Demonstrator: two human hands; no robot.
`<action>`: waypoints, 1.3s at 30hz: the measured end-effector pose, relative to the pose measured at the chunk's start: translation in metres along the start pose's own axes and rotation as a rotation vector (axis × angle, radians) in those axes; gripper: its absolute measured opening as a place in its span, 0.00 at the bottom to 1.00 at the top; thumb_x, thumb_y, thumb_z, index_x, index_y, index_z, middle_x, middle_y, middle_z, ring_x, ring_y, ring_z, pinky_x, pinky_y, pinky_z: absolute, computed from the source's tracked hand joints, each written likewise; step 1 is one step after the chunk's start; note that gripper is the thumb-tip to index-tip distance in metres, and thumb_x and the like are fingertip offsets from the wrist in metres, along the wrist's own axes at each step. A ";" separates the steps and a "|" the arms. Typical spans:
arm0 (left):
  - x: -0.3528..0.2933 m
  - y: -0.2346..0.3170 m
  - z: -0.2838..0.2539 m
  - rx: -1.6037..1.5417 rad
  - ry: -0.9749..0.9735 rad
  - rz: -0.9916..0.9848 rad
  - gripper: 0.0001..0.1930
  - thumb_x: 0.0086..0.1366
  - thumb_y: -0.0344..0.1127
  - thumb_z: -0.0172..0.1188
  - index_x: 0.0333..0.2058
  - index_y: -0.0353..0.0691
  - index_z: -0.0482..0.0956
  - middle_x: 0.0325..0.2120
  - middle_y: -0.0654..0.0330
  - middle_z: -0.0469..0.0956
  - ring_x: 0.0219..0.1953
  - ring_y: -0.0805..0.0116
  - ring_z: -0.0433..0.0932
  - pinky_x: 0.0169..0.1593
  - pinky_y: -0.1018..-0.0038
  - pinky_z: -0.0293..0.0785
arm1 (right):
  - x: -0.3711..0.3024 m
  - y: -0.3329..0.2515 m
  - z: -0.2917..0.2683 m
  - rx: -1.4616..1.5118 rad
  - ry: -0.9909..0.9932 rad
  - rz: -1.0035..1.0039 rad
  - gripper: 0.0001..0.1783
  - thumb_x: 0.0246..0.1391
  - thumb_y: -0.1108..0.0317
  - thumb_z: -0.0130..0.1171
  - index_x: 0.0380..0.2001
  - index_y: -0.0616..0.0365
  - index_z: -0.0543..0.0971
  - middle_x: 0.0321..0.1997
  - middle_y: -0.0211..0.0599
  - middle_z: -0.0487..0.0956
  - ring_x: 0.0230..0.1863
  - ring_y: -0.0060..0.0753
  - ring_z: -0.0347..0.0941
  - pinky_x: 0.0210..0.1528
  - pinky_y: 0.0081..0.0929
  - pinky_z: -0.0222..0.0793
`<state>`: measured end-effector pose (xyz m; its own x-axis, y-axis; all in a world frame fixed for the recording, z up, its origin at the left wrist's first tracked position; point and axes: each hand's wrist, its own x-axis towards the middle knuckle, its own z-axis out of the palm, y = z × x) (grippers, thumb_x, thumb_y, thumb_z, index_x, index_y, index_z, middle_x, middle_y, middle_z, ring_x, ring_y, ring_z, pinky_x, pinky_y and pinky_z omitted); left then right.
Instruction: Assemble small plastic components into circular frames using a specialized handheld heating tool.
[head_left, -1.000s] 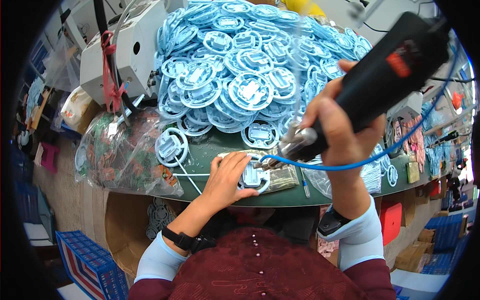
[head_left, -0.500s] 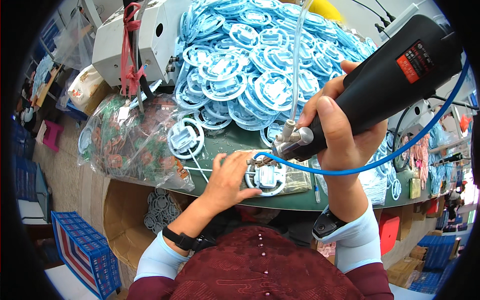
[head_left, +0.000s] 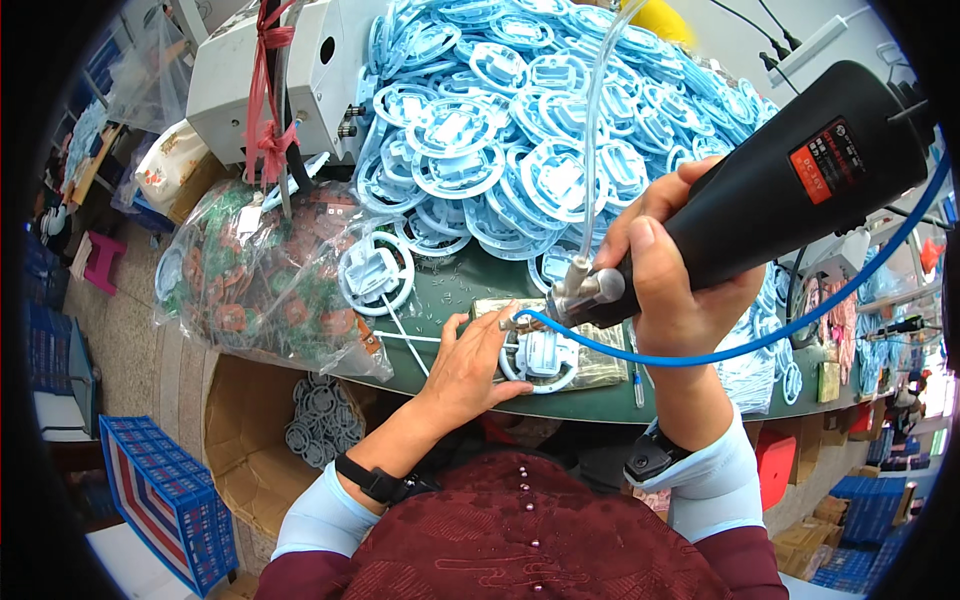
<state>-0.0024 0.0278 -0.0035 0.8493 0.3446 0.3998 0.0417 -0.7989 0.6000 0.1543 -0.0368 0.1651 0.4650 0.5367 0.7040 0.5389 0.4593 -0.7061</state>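
My right hand (head_left: 680, 265) is wrapped round a black electric screwdriver (head_left: 775, 185) with a metal nose, which slants down to the left. Its tip meets a light-blue plastic ring-shaped part (head_left: 548, 352) with a boxy centre, lying on a flat pale block (head_left: 602, 362); my left fingers partly hide the contact point. My left hand (head_left: 465, 365) steadies this part at its left side, fingers by the tip and thumb at the near rim. Left of that hand lies another light-blue ring part (head_left: 376, 272) with white strips beside it.
A large pile of light-blue ring parts (head_left: 500, 130) covers the far table. Left stand a white machine box (head_left: 290, 90) and a clear bag of circuit boards (head_left: 265, 285). A blue hose (head_left: 740, 352) loops from the screwdriver. Below sits a cardboard box (head_left: 250, 440) of grey parts.
The screwdriver's rear end has dropped slightly, with my right hand still round it. My left hand stays at the ring part, and the whole view has shifted a little.
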 end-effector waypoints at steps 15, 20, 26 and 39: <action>0.012 -0.011 -0.016 0.085 0.059 0.020 0.26 0.48 0.39 0.71 0.46 0.38 0.75 0.49 0.56 0.75 0.58 0.55 0.68 0.58 0.53 0.56 | 0.009 -0.040 0.000 0.079 0.094 0.135 0.28 0.49 0.74 0.55 0.54 0.71 0.63 0.28 0.37 0.69 0.21 0.29 0.70 0.25 0.26 0.68; 0.002 0.001 -0.004 0.045 -0.086 0.052 0.45 0.44 0.45 0.74 0.60 0.37 0.64 0.56 0.54 0.70 0.61 0.58 0.65 0.61 0.53 0.54 | -0.009 -0.028 0.000 0.097 0.029 0.184 0.28 0.49 0.76 0.56 0.55 0.66 0.63 0.28 0.38 0.69 0.21 0.31 0.72 0.26 0.27 0.71; 0.000 -0.002 0.002 -0.018 -0.066 0.056 0.45 0.41 0.41 0.76 0.58 0.35 0.65 0.55 0.52 0.70 0.60 0.57 0.66 0.62 0.55 0.55 | -0.012 -0.023 -0.001 0.122 0.019 0.196 0.28 0.49 0.77 0.55 0.55 0.64 0.63 0.28 0.38 0.69 0.23 0.31 0.73 0.26 0.27 0.71; -0.001 -0.001 0.004 -0.048 -0.039 0.067 0.37 0.44 0.41 0.74 0.54 0.39 0.70 0.53 0.53 0.72 0.60 0.57 0.67 0.60 0.54 0.56 | -0.016 -0.022 0.004 0.071 -0.015 0.094 0.28 0.49 0.80 0.55 0.55 0.67 0.62 0.28 0.37 0.71 0.22 0.29 0.73 0.28 0.26 0.71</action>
<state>-0.0014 0.0260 -0.0076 0.8693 0.2708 0.4135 -0.0404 -0.7948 0.6055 0.1323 -0.0530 0.1693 0.4999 0.5901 0.6339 0.4422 0.4554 -0.7727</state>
